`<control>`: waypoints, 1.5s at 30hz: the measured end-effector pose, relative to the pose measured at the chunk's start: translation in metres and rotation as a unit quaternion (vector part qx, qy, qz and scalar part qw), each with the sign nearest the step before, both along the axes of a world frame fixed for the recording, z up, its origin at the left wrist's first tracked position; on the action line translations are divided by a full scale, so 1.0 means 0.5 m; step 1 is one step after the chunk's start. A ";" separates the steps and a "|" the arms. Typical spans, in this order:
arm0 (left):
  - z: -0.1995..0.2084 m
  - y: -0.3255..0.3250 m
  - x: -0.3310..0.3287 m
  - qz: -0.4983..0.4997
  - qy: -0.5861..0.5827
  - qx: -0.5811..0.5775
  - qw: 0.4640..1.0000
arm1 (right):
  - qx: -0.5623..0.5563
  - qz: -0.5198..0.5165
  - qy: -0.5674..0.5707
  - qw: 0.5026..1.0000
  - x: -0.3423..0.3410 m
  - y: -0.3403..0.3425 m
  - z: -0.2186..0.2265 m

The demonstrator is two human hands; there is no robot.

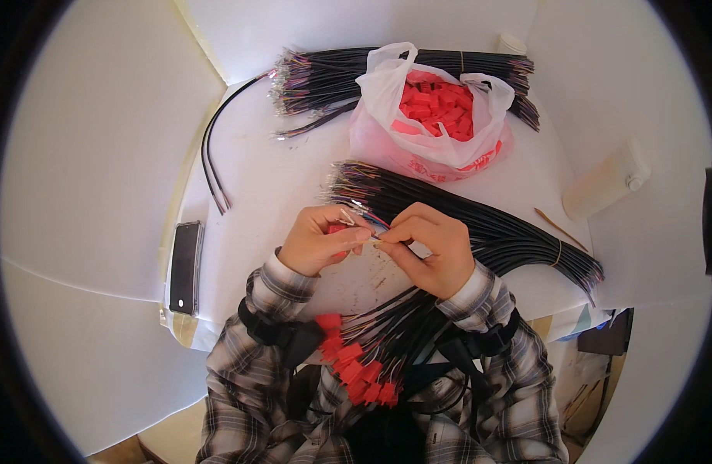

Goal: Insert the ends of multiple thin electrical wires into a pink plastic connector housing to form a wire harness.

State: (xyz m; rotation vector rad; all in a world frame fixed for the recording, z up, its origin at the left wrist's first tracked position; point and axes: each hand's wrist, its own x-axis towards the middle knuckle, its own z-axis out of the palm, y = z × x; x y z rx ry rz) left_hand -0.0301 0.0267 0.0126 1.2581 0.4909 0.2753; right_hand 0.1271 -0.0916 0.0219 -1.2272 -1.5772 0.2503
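Note:
My left hand [319,240] pinches a small red plastic connector [337,229] over the white table [271,193]. Touching it from the right, my right hand [429,247] grips thin coloured wire ends of a black cable [406,290] that runs under the wrist toward my lap. A bundle of black cables with bare coloured ends [464,220] lies just beyond both hands. In my lap hangs a bunch of black cables fitted with red connectors [356,363].
A white plastic bag full of red connectors [437,108] stands at the back, with another black cable bundle [333,73] behind it. A dark phone [186,267] lies at the left edge, two loose black cables [211,155] near it. A white bottle [607,182] lies right.

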 end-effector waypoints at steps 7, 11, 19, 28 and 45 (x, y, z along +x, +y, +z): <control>0.014 -0.022 0.006 0.056 -0.096 0.122 0.986 | -0.137 0.047 0.425 0.894 -0.010 -0.002 -0.006; 0.020 -0.027 0.003 0.031 -0.115 0.164 0.979 | -0.159 0.080 0.501 0.847 0.002 0.001 -0.002; 0.008 -0.032 0.005 0.070 -0.105 0.115 0.985 | -0.164 0.102 0.491 0.849 0.006 -0.005 -0.010; -0.002 -0.032 0.007 0.084 -0.098 0.066 0.989 | -0.028 -0.022 0.140 0.990 -0.012 0.001 0.003; -0.015 -0.039 0.011 0.117 -0.094 0.172 0.974 | -0.265 0.087 0.389 0.878 -0.013 -0.005 -0.012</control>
